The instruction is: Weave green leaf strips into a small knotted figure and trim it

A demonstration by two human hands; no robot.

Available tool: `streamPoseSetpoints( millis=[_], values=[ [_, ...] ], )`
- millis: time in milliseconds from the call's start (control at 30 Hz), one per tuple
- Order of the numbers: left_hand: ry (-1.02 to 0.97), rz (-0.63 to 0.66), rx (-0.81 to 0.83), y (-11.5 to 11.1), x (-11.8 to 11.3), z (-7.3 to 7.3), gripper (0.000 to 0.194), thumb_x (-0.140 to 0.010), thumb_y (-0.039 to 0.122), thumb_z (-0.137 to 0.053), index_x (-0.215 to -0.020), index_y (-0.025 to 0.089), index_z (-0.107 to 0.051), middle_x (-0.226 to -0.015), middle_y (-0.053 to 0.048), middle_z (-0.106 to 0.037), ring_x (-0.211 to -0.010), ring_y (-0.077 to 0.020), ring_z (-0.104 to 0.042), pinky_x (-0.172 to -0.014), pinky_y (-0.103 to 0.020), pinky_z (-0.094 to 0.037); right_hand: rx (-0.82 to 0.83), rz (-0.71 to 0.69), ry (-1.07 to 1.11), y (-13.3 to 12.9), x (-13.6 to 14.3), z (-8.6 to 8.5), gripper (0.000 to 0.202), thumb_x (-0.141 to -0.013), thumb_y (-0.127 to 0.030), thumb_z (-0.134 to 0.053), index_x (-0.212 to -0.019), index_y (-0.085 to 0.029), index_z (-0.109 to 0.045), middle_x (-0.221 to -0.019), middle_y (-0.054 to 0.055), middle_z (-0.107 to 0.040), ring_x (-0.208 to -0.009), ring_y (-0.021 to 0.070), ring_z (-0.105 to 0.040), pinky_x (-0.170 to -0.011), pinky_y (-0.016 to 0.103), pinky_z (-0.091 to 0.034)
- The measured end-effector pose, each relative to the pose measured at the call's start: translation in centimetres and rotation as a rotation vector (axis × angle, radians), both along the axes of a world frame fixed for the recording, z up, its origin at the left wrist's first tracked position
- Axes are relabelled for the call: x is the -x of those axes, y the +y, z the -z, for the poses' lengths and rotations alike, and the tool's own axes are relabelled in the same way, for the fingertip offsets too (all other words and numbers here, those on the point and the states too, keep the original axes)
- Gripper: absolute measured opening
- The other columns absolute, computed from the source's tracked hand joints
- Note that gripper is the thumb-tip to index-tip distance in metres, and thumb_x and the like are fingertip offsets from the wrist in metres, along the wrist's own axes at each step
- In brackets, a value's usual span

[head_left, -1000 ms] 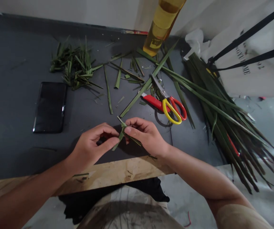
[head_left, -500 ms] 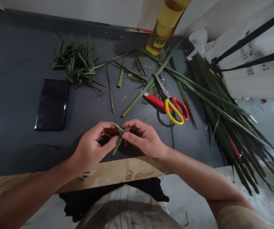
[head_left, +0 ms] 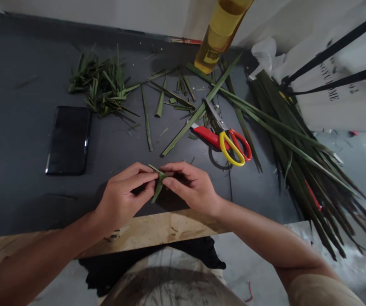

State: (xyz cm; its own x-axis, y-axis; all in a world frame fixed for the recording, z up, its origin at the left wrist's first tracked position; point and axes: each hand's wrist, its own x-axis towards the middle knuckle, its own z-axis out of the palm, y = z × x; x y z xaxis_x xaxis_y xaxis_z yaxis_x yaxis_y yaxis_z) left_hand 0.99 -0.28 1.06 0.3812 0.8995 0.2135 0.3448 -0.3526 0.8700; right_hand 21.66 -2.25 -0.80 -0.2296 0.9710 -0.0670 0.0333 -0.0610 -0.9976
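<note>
A small folded piece of green leaf point(head_left: 159, 183) is held between my two hands, above the near edge of the dark table. My left hand point(head_left: 128, 187) is closed, its fingertips pinching the leaf from the left. From the right, my right hand point(head_left: 193, 185) grips the same leaf between thumb and fingers. One narrow end sticks up to the left and another tip points down. Beyond the hands lie scissors point(head_left: 232, 146) with yellow and red handles and a red utility knife point(head_left: 206, 135), surrounded by loose leaf strips point(head_left: 183, 134).
A black phone point(head_left: 68, 140) lies at left, near a heap of cut leaf pieces point(head_left: 105, 85). At the back stands a bottle of yellow liquid point(head_left: 218, 36). Long leaves point(head_left: 297, 170) hang over the right table edge beside a white bag point(head_left: 345, 93). A wooden strip point(head_left: 170, 227) borders the front.
My left fingers have closed in on the leaf, with the thumb now drawn closer to the fingers. The leaf has shifted slightly; my right hand keeps its grip.
</note>
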Motion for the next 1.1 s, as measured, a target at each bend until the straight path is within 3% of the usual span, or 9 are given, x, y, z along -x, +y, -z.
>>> streamPoseSetpoints(
  millis=[233,300,533,633,733,900,1100],
  values=[
    [0.029,0.047,-0.091,-0.1,0.28,0.7,0.021,-0.097,0.007,-0.061,-0.098,0.022,-0.076,-0.095,-0.005,-0.076,-0.082,-0.0155,-0.072,-0.076,-0.026,-0.057,-0.297,-0.015,-0.154,0.41,-0.16,-0.19,0.015,-0.102,-0.026,-0.068,-0.114,-0.021,-0.076,-0.102,0.004,-0.08,-0.095,0.0159,-0.075,-0.09,0.029,-0.059],
    [0.038,0.05,-0.088,-0.07,0.22,0.59,0.019,-0.098,0.008,-0.059,-0.097,0.02,-0.073,-0.092,-0.004,-0.074,-0.081,-0.0145,-0.071,-0.076,-0.025,-0.057,-0.249,-0.014,-0.124,0.44,-0.15,-0.35,0.013,-0.102,-0.027,-0.069,-0.111,-0.022,-0.076,-0.1,0.003,-0.079,-0.093,0.0153,-0.073,-0.089,0.029,-0.058],
    [0.015,0.111,0.126,0.22,0.51,0.51,0.017,-0.098,0.011,-0.058,-0.09,0.022,-0.068,-0.089,0.0,-0.07,-0.082,-0.0135,-0.069,-0.077,-0.023,-0.055,0.183,-0.088,0.129,0.65,-0.18,-0.77,0.024,-0.096,-0.042,-0.075,-0.106,-0.02,-0.072,-0.084,-0.002,-0.069,-0.071,0.0104,-0.064,-0.07,0.024,-0.056],
    [-0.081,0.023,0.19,-0.09,0.71,0.73,0.016,-0.097,0.014,-0.064,-0.106,0.024,-0.073,-0.106,-0.004,-0.074,-0.099,-0.0171,-0.072,-0.091,-0.027,-0.057,0.196,-0.107,0.136,0.83,-0.26,-0.73,0.031,-0.094,-0.049,-0.077,-0.105,-0.019,-0.072,-0.084,-0.001,-0.068,-0.07,0.0106,-0.063,-0.069,0.024,-0.056],
    [-0.188,-0.069,0.281,-0.43,0.72,0.81,0.04,-0.095,0.019,-0.072,-0.133,0.029,-0.071,-0.121,-0.005,-0.075,-0.11,-0.0191,-0.073,-0.099,-0.029,-0.058,0.161,-0.1,0.092,0.78,-0.28,-0.54,0.031,-0.095,-0.048,-0.077,-0.104,-0.019,-0.074,-0.085,0.0,-0.07,-0.072,0.011,-0.062,-0.069,0.025,-0.055],
    [-0.215,-0.055,0.41,-0.39,0.29,0.77,0.019,-0.086,0.026,-0.084,-0.105,0.027,-0.086,-0.096,-0.003,-0.078,-0.087,-0.0168,-0.076,-0.077,-0.023,-0.06,0.106,-0.063,0.078,0.46,-0.17,-0.2,0.022,-0.095,-0.041,-0.077,-0.102,-0.02,-0.077,-0.092,0.001,-0.076,-0.081,0.0125,-0.067,-0.08,0.027,-0.055],
    [-0.272,-0.151,0.629,-0.01,-0.12,0.87,0.022,-0.077,0.029,-0.091,-0.098,0.024,-0.084,-0.084,-0.002,-0.082,-0.077,-0.0168,-0.077,-0.073,-0.023,-0.062,0.134,-0.054,0.056,0.46,0.01,-0.35,0.019,-0.096,-0.039,-0.075,-0.105,-0.022,-0.076,-0.089,0.0,-0.073,-0.076,0.0121,-0.064,-0.074,0.027,-0.053]
  ],
)
